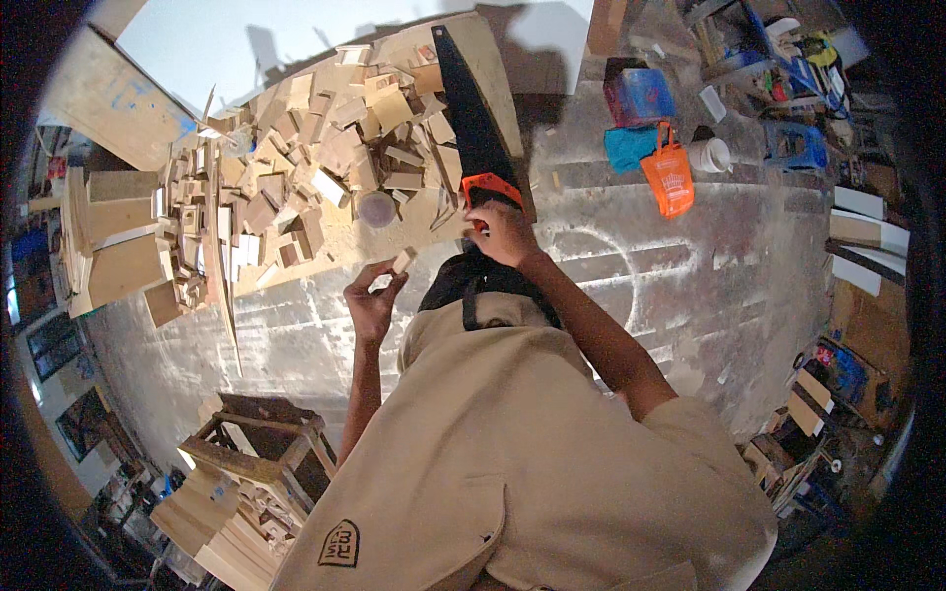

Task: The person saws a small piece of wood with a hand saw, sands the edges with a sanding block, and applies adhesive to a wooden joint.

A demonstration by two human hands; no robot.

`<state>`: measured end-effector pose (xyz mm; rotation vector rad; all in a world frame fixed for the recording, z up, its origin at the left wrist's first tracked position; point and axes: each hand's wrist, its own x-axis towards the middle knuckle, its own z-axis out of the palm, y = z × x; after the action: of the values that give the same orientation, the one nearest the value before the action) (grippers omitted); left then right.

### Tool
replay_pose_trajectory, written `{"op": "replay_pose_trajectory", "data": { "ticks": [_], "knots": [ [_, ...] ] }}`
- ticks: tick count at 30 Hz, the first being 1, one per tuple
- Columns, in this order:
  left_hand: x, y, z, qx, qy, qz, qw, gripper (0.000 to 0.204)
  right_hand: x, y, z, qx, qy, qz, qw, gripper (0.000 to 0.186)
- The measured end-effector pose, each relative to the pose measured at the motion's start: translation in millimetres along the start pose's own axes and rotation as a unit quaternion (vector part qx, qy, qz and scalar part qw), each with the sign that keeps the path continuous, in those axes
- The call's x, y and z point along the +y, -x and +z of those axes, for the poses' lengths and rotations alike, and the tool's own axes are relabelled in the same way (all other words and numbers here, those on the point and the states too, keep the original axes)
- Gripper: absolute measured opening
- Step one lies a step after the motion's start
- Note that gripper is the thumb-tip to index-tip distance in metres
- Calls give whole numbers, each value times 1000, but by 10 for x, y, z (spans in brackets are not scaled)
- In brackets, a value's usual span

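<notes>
Two-handed hold. L hand (370, 307) raised from a bent wrist, pinching small wood block (405, 260) at near side of plywood (343, 236). R hand (506, 234) reaches inward, closed round orange handle (491, 186) of handsaw (473, 113); blade points far, right of offcut pile (325, 158). Handle part-hidden by R hand (exact grip hard to make out); can't tell if blade touches plywood.

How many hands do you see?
2: the left hand, holding a small wooden block; the right hand, to its right, gripping a handsaw by its orange handle. No other hands show.
</notes>
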<state>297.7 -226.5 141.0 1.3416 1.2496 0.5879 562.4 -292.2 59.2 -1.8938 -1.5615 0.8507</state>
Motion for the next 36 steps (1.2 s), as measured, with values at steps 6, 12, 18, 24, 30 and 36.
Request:
{"op": "replay_pose_trajectory", "data": {
  "ticks": [6,12,18,24,30,36],
  "knots": [
    [150,147,241,-27,-115,98,988,29,-595,190,-120,-214,-482,85,845,36],
    [93,342,76,10,-155,132,979,27,-719,218,66,-204,-473,82,853,27],
    [-21,23,-355,-37,-134,142,980,25,-871,-38,312,-144,-457,74,875,17],
    [-269,-324,-1346,-70,-104,127,984,25,-1285,-469,872,-159,-425,103,885,16],
    [-833,-828,-2452,-18,-110,38,993,17,-1773,-962,1842,-117,-335,78,932,27],
    [-1176,-1234,-2945,-64,-68,83,992,17,-2325,-1418,2421,-99,-311,201,924,22]
  ]
}}
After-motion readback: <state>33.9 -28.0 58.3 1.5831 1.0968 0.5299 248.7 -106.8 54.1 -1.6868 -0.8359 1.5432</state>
